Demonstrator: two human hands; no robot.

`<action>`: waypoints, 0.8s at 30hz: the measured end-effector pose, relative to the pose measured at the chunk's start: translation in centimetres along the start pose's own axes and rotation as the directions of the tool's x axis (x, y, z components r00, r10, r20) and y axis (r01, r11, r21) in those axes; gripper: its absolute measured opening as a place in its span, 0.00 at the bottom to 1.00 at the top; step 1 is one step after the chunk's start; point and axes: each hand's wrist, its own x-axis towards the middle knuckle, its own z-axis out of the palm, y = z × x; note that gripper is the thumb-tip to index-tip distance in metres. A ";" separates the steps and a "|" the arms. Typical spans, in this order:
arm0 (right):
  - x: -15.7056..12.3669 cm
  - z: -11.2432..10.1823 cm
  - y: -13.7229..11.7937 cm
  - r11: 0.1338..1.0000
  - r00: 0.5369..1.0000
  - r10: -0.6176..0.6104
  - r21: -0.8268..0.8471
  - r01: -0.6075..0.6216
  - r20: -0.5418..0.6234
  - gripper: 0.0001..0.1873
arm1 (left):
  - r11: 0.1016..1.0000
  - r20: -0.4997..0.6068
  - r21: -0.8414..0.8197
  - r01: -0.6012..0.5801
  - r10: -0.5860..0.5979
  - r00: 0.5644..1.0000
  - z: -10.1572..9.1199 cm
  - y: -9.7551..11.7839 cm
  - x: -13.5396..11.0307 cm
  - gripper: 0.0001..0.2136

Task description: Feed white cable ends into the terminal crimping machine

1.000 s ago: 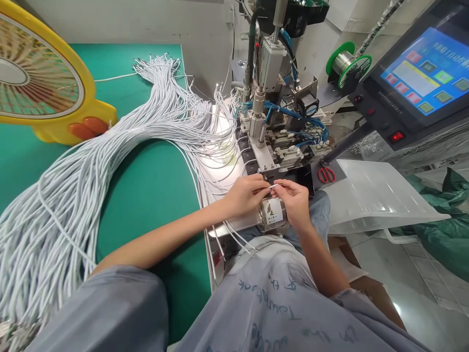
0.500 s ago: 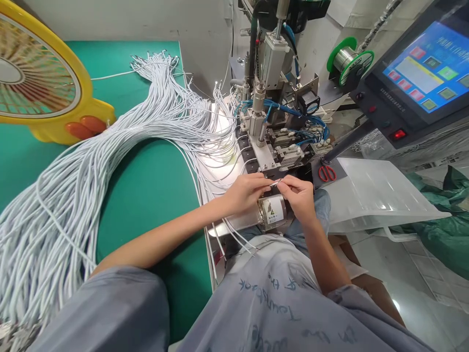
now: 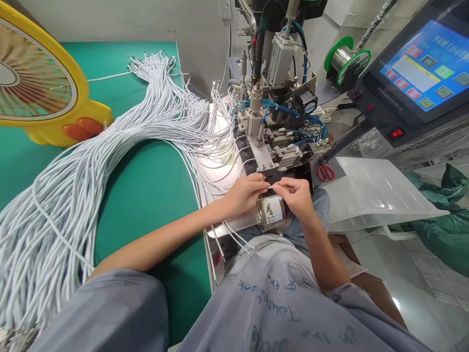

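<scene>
My left hand (image 3: 245, 195) is closed in a pinch around a white cable (image 3: 270, 187), close to its end. From the other side, the fingertips of my right hand (image 3: 296, 194) are pinched together at that same cable end. Fine detail at the tip is too small to make out. Both hands are just in front of the metal machine (image 3: 258, 151), above a box-like part with a white label (image 3: 273, 211). To the left, a large bundle of white cables (image 3: 120, 134) sweeps across the green tabletop (image 3: 146, 200) toward the machine.
A yellow fan (image 3: 82, 110) stands on the left. On the right are a control screen (image 3: 427, 68), a spool of wire (image 3: 344, 57), red-handled scissors (image 3: 326, 172) and a translucent white tray (image 3: 381, 190). Blue air hoses (image 3: 282, 108) run over the machine.
Both hands have shifted very slightly toward the left and stay pinched at the cable end. An upper cylinder of the machine has moved a little to the right.
</scene>
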 end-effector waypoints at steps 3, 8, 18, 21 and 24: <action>-0.5 1.5 0.8 0.998 0.989 -0.003 0.064 0.013 -0.148 0.10 | 0.998 -0.078 -0.049 0.025 -0.029 0.997 0.3 0.3 0.0 0.08; -1.3 2.8 1.1 0.970 0.935 -0.198 -0.197 0.143 -0.296 0.11 | 0.983 -0.039 0.185 -0.011 0.018 0.999 0.0 0.7 0.1 0.10; 0.0 0.9 0.3 0.960 0.994 -0.104 -0.263 0.096 -0.017 0.13 | 0.831 0.065 0.533 -0.160 0.149 0.987 -0.3 0.1 -0.2 0.13; 0.0 1.5 0.9 0.988 0.989 -0.108 -0.124 0.095 -0.097 0.13 | 0.973 -0.026 0.187 0.134 -0.132 0.991 -0.2 0.4 0.0 0.09; -0.2 2.8 1.4 0.993 0.963 -0.122 -0.029 0.118 -0.242 0.12 | 0.920 0.009 -0.166 0.355 -0.359 0.933 -0.2 1.0 0.4 0.06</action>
